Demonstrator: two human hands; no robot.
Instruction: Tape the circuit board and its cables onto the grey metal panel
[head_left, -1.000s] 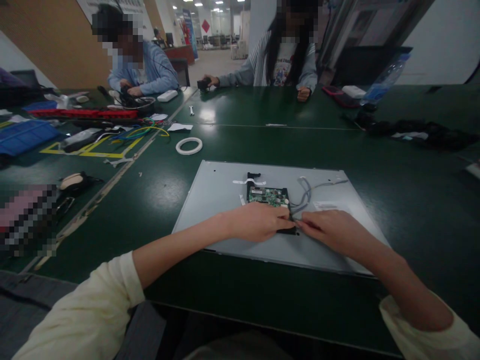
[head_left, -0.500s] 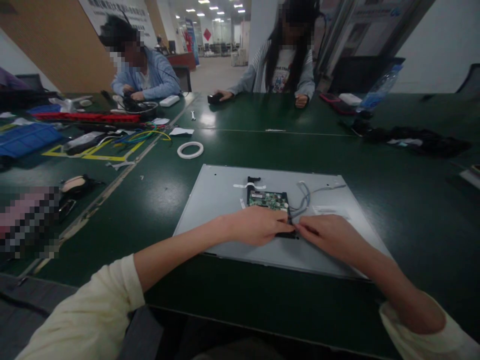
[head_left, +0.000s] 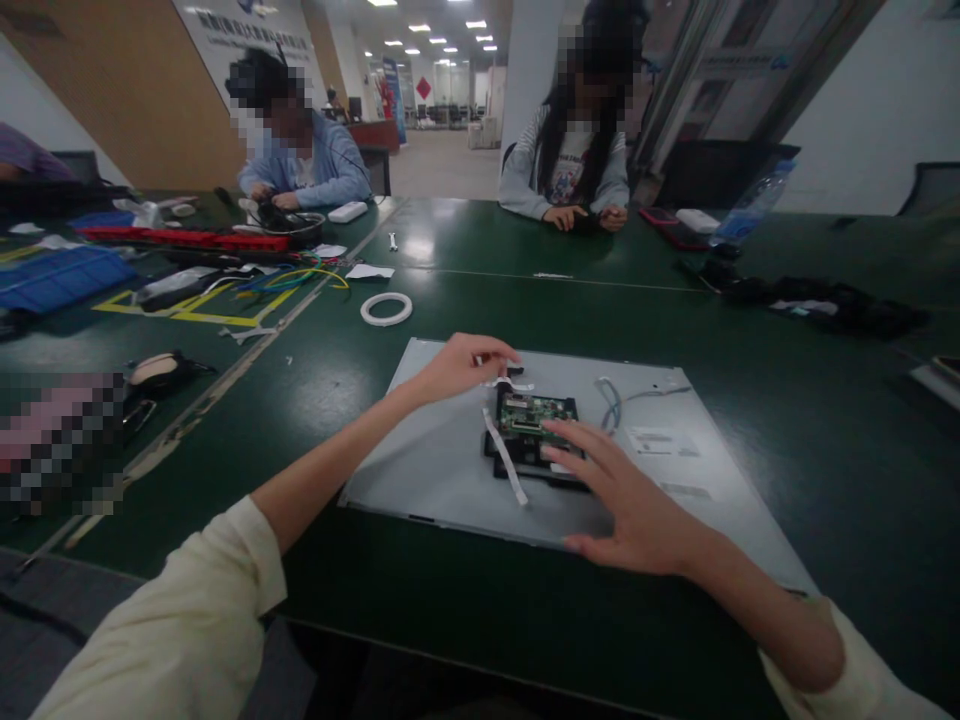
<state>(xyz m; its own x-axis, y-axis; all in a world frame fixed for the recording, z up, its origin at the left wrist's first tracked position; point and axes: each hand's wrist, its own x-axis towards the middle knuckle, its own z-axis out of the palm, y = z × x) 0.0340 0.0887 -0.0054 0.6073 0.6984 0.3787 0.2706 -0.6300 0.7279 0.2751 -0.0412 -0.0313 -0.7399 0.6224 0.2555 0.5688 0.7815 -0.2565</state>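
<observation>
A flat grey metal panel (head_left: 442,490) lies on the table before me, with a green circuit board (head_left: 536,410) in a black frame (head_left: 499,468) on it. My left hand (head_left: 465,368) is at the frame's upper end, by a white strip (head_left: 525,386); its fingertips are pinched together, and what they hold is hidden. Over the lower right of the frame, my right hand (head_left: 630,500) is spread and holds nothing. Another white strip (head_left: 508,460) lies slantwise across the frame's left side. Grey cables (head_left: 611,400) run right of the board.
A white tape ring (head_left: 386,310) lies beyond the panel. To the left are a blue tray (head_left: 64,280), coloured wires (head_left: 300,280) and a wrench (head_left: 392,242). Two people sit across the table. A plastic bottle (head_left: 757,205) and black items (head_left: 840,300) are at right.
My left hand has moved from the board up to the frame's far end. My right hand has opened and shifted nearer me. The person opposite has brought a black object between both hands.
</observation>
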